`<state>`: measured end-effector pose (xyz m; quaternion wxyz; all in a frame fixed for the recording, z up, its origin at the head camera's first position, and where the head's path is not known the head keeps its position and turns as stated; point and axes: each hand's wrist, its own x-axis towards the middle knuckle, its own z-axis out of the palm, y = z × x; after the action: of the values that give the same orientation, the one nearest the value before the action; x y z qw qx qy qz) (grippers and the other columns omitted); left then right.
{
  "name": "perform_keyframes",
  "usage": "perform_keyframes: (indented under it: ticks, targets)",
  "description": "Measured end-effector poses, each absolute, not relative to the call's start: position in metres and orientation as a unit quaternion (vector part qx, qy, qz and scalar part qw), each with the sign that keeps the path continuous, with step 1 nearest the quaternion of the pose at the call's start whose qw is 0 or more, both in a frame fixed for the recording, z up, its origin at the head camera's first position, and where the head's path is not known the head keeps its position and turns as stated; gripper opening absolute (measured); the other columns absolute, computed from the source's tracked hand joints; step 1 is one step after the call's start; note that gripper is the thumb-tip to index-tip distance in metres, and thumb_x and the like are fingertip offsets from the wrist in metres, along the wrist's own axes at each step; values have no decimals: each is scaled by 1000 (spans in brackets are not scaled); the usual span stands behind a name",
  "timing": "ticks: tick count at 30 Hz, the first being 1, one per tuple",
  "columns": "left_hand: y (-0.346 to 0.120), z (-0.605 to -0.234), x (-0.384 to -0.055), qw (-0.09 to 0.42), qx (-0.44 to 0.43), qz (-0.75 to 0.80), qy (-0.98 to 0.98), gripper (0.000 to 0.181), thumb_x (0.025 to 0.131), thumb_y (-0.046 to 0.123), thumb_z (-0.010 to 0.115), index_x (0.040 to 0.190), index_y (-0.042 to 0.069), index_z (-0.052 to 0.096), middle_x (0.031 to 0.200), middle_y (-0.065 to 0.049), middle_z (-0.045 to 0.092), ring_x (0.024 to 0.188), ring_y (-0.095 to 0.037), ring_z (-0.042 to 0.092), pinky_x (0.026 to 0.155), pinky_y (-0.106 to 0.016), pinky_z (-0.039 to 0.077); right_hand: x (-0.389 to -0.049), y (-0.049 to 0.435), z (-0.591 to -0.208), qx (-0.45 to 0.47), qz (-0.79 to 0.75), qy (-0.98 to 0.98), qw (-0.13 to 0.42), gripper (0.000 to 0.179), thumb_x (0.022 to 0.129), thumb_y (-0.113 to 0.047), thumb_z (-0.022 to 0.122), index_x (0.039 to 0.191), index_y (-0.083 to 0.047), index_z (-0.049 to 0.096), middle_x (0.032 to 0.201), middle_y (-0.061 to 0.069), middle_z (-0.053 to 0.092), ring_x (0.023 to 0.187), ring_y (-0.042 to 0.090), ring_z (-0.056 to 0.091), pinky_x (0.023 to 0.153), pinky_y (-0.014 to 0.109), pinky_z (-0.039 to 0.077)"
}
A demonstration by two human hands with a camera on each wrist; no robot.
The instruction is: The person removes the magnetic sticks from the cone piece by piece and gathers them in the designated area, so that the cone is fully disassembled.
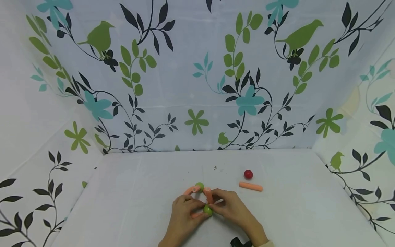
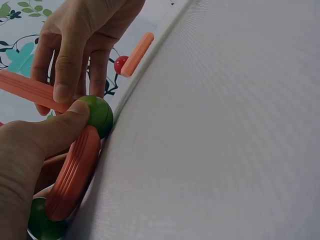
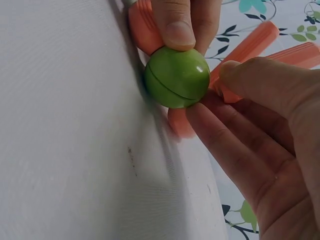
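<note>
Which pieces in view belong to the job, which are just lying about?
In the job:
near green ball, held by the left hand
orange rod, pinched by the right hand
far green ball
curved rod

Lying about (maybe spare parts):
red ball
loose rod, beside the red ball

Looks like a makeshift, screened-off work spot, closed in at the back and both sides by leafy, bird-printed cloth [image 1: 182, 82] around a plain white table [image 1: 129, 195]. Hard to tell whether within a home, lab or office.
</note>
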<state>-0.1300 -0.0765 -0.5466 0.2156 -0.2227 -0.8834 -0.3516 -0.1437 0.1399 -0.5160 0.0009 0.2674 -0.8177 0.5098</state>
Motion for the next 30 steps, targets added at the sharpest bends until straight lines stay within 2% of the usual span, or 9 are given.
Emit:
perform_keyframes:
  ticks: [3,6,10,15,20,24,27,30]
  targets:
    - [-77,-546,-131,206,-221,-357,-884,31,66,43,94,93,33,81,88,23,73,98,-5,56,93,-53,44,-145,141,-515,272,515,-813,1,30,94,-7,76,123,-6,70,112,11,77,98,15,75,79,26,62]
    - [-78,-547,-131,195,-220,-361,-885,32,66,41,94,94,33,81,90,24,73,101,-6,57,94,-54,44,-146,143,-516,263,515,-816,-5,31,94,-9,77,124,-7,71,112,9,77,98,12,74,79,26,62]
    - [-79,-549,-131,186,-222,-364,-885,32,67,40,94,95,34,80,95,25,74,106,-10,59,95,-56,44,-146,152,-517,229,505,-832,-26,35,94,-14,78,128,-15,72,116,1,77,100,7,71,81,25,61]
    - [-78,-550,-132,199,-231,-356,-884,33,67,41,94,96,33,79,99,25,75,109,-12,60,95,-55,45,-148,174,-515,191,477,-857,-40,38,95,-20,77,133,-22,71,125,-2,75,110,8,70,87,26,60]
    - [-78,-552,-133,208,-233,-349,-883,33,68,45,93,97,34,79,101,26,72,106,-5,57,95,-53,46,-149,194,-513,159,451,-878,-34,35,95,-18,76,130,-22,74,115,-6,77,104,7,69,86,25,59]
    - [-78,-551,-133,199,-230,-355,-884,33,69,45,93,98,34,79,101,25,72,107,-4,58,97,-54,46,-149,205,-513,130,431,-892,-31,35,95,-22,77,128,-30,74,111,-12,74,101,3,66,86,25,55]
    - [-79,-551,-132,198,-229,-357,-884,33,69,45,93,98,34,80,101,24,72,107,-5,59,97,-54,46,-150,212,-512,109,437,-892,-32,34,94,-22,78,127,-29,75,113,-10,74,101,5,66,85,23,55]
    - [-80,-552,-132,210,-233,-355,-881,33,69,45,92,98,33,80,100,23,72,107,-6,59,96,-53,46,-152,220,-510,73,459,-885,-25,33,92,-19,80,124,-23,77,114,-3,76,102,10,68,84,21,57]
